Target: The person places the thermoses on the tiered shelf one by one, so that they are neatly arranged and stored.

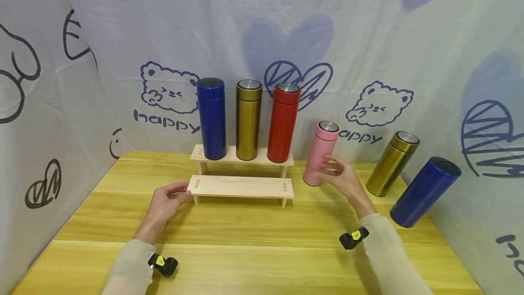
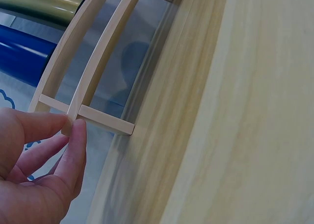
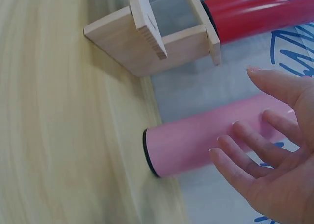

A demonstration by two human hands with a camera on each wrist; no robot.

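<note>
A two-tier wooden rack (image 1: 241, 186) stands on the table. My left hand (image 1: 165, 201) is at the left end of its lower tier, and in the left wrist view thumb and fingers pinch that board's end (image 2: 73, 118). On the upper tier a blue thermos (image 1: 212, 122), a gold thermos (image 1: 248, 124) and a red thermos (image 1: 283, 126) stand in a row. To the right of the rack a pink thermos (image 1: 317, 156) is upright on the table. My right hand (image 1: 341, 176) is beside it, fingers spread and loosely bent, thumb apart from it in the right wrist view.
Farther right on the wooden table (image 1: 245, 249) stand a second gold thermos (image 1: 390, 165) and a second blue thermos (image 1: 423, 195). A printed white cloth (image 1: 229, 35) hangs behind the table and along both sides.
</note>
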